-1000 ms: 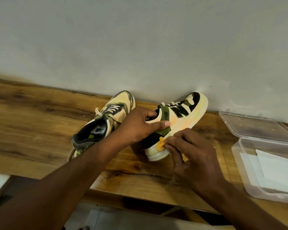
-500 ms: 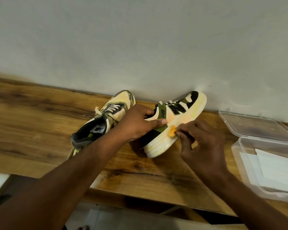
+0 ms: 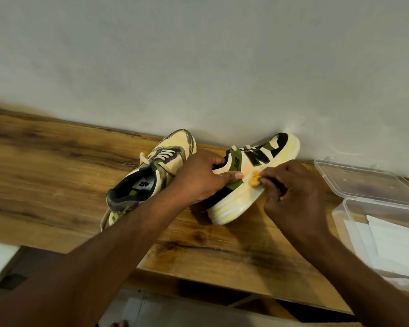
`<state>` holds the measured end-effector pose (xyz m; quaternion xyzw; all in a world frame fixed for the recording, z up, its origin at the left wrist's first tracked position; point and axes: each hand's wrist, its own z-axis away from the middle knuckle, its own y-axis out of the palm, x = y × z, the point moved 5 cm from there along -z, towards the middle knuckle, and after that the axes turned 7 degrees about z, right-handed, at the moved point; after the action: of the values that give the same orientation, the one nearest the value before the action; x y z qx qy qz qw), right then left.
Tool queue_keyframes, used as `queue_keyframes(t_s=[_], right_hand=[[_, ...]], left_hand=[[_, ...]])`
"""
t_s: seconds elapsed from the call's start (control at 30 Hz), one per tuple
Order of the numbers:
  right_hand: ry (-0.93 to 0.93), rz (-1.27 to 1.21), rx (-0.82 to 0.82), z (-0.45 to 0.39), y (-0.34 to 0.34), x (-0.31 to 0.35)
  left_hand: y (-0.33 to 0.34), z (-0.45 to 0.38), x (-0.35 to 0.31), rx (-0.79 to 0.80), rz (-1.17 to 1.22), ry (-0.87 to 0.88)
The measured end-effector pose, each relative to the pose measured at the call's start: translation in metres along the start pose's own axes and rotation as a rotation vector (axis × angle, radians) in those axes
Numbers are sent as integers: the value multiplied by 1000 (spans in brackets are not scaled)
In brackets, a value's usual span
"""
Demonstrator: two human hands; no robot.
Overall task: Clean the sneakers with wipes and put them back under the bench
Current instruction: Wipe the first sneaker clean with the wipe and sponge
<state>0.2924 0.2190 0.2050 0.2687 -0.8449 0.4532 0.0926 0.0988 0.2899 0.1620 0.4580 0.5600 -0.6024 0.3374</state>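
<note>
Back toward mid-sole slides the right hand (image 3: 295,199), pinching an orange wipe (image 3: 254,181); left hand (image 3: 198,178) grips the sneaker (image 3: 250,182).

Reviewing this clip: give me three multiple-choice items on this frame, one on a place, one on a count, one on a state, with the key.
1. Where is the plastic box?
A. Right of the sneakers
B. Between the sneakers
C. Left of the sneakers

2. How many sneakers are on the bench?
A. One
B. Two
C. Three

3. What is the right hand doing?
A. Resting flat
B. Hanging idle
C. Pinching an orange wad

Key: 1 A, it sits at the bench's right end. 2 B, a pair shows. 3 C, the wad is pressed to the held sneaker.
</note>
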Motion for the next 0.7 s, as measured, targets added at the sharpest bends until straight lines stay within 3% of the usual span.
queue_keyframes(t_s=[0.2,0.4,0.47,0.6,0.7], right_hand=[[-341,40,230,32,13,54],[-54,85,18,-7,-3,0],[-100,54,70,1,5,16],[-413,5,294,16,1,31],[-323,64,165,-7,-10,1]], left_hand=[[-2,-2,-1,3,-5,15],[-1,-1,-5,-2,-11,10],[-1,-1,-5,5,-15,29],[-5,-3,-5,11,2,10],[-2,-2,-6,28,3,-4]])
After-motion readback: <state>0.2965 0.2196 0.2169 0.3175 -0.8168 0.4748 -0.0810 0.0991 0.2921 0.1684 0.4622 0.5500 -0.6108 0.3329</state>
